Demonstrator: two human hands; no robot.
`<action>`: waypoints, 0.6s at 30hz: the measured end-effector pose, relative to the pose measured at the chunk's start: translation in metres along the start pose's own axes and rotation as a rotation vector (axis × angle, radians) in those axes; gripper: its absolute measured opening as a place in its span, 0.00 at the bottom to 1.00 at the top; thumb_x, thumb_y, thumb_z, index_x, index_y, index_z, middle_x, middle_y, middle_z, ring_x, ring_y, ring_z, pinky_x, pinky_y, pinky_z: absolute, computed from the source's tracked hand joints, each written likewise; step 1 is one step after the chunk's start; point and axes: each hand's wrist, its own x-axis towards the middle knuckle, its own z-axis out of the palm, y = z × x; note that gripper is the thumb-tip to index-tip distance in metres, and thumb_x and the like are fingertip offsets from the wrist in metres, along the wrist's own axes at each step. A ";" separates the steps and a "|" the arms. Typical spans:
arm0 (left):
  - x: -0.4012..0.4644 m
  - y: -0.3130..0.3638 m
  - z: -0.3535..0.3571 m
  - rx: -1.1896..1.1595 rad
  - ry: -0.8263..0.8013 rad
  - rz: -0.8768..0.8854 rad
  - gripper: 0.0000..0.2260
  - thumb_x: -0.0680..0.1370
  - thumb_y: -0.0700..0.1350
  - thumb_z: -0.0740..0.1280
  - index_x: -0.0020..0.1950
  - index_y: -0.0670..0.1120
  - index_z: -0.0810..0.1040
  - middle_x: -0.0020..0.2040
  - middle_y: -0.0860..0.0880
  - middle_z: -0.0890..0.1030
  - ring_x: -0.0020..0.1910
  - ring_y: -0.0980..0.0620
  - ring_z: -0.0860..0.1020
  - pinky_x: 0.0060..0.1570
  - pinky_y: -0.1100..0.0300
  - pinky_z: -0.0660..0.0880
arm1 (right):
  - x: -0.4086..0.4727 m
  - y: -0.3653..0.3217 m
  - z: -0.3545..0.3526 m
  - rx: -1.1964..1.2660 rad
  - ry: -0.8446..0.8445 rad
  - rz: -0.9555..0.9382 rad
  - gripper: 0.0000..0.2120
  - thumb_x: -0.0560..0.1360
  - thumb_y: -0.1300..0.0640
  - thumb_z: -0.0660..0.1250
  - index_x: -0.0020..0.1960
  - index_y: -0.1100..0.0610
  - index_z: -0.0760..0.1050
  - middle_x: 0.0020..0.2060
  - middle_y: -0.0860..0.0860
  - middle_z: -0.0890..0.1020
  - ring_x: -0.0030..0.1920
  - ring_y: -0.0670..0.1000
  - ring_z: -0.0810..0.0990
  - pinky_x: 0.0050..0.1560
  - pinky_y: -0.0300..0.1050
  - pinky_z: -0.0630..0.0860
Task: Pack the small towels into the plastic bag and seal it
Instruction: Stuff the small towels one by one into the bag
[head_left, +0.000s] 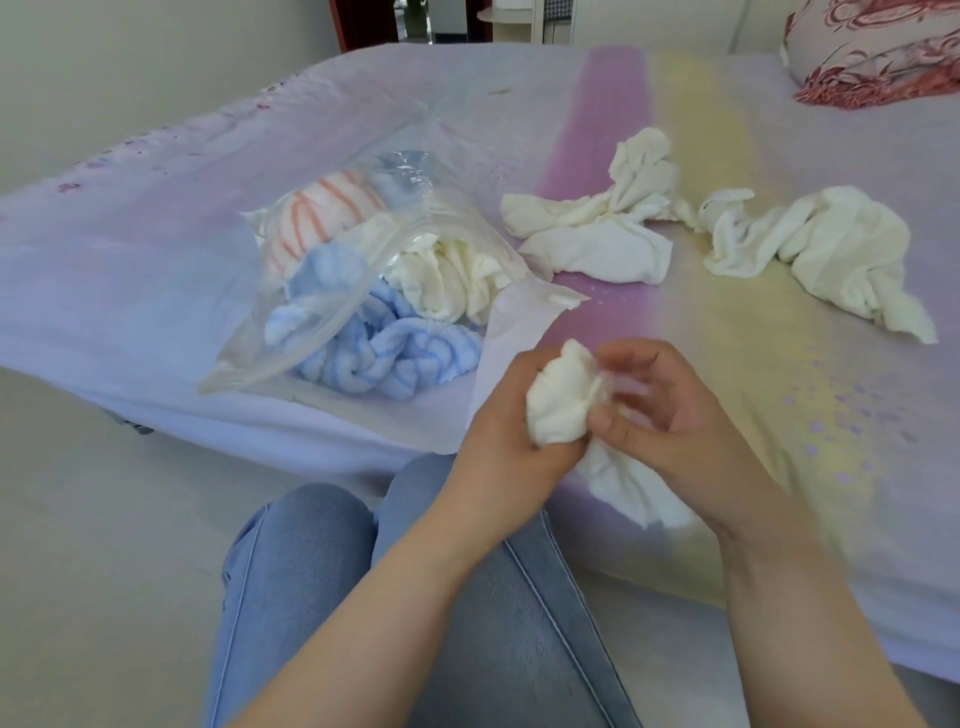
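Note:
A clear plastic bag (291, 343) lies open on the bed, its mouth facing me. Inside it are a blue striped towel (384, 353), an orange striped towel (317, 213) and a cream towel (447, 275). My left hand (498, 441) and my right hand (670, 410) both grip a bunched white towel (561, 400) just in front of the bag's mouth; its tail hangs down to the bed edge. Two more white towels lie crumpled on the bed: one (597, 228) at the middle, one (831, 249) to the right.
The bed sheet (779, 395) has lilac, pink and yellow stripes. A red patterned pillow (878, 47) sits at the far right corner. My knees in blue jeans (415, 597) press against the bed's front edge. A pale floor lies to the left.

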 end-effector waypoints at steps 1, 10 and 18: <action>-0.003 0.002 -0.005 0.009 0.035 0.036 0.21 0.73 0.40 0.70 0.58 0.61 0.71 0.51 0.62 0.78 0.48 0.61 0.78 0.45 0.64 0.76 | 0.000 -0.005 0.004 -0.122 0.042 0.005 0.32 0.60 0.36 0.75 0.62 0.38 0.70 0.63 0.37 0.71 0.65 0.39 0.71 0.63 0.37 0.69; -0.034 0.015 -0.044 0.597 0.098 0.427 0.34 0.73 0.50 0.71 0.74 0.53 0.58 0.66 0.62 0.66 0.67 0.62 0.64 0.66 0.62 0.63 | -0.007 -0.040 0.064 0.530 -0.106 0.234 0.24 0.66 0.58 0.74 0.62 0.57 0.75 0.56 0.61 0.82 0.58 0.61 0.80 0.60 0.61 0.75; -0.062 -0.025 -0.075 0.453 0.516 -0.262 0.34 0.73 0.71 0.52 0.32 0.40 0.72 0.27 0.43 0.76 0.31 0.43 0.76 0.37 0.42 0.76 | 0.056 -0.046 0.099 -0.157 -0.061 0.034 0.31 0.68 0.57 0.77 0.66 0.51 0.66 0.57 0.44 0.77 0.55 0.42 0.77 0.56 0.38 0.74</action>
